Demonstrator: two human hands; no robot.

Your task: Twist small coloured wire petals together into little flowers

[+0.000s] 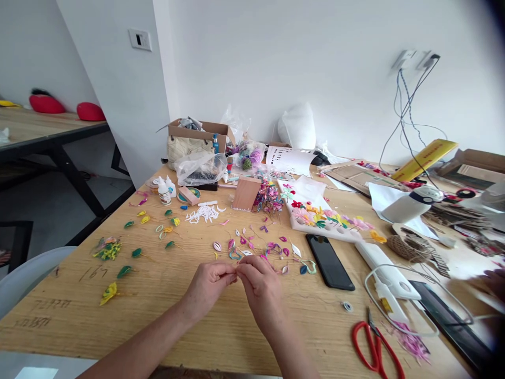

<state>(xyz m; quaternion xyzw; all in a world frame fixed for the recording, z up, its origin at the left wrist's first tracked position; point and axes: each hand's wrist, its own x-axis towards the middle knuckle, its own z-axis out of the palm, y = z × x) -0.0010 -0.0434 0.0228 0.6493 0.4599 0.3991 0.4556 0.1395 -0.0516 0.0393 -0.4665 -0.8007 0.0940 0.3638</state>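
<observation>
Both hands meet over the front middle of the wooden table (158, 321). My left hand (211, 287) is closed, thumb and fingers pinched together. My right hand (258, 281) is closed too, its fingertips touching those of the left. Whatever sits between the fingertips is too small and too covered to name. Just beyond the hands lie small pink and purple loop-shaped petals (272, 247), a white striped petal (216, 246) and a dark blue petal (303, 269). Green leaf shapes on thin stems (136, 252) and a yellow one (108, 293) lie to the left.
A black phone (330, 262) and red-handled scissors (374, 345) lie at right, near a white power strip (389, 271) with looping cable. Glue bottles (163, 191), white strips (203, 213), a wooden block (246, 193) and a foam board with flowers (335, 230) stand farther back. Another person's hand (497, 281) shows at far right.
</observation>
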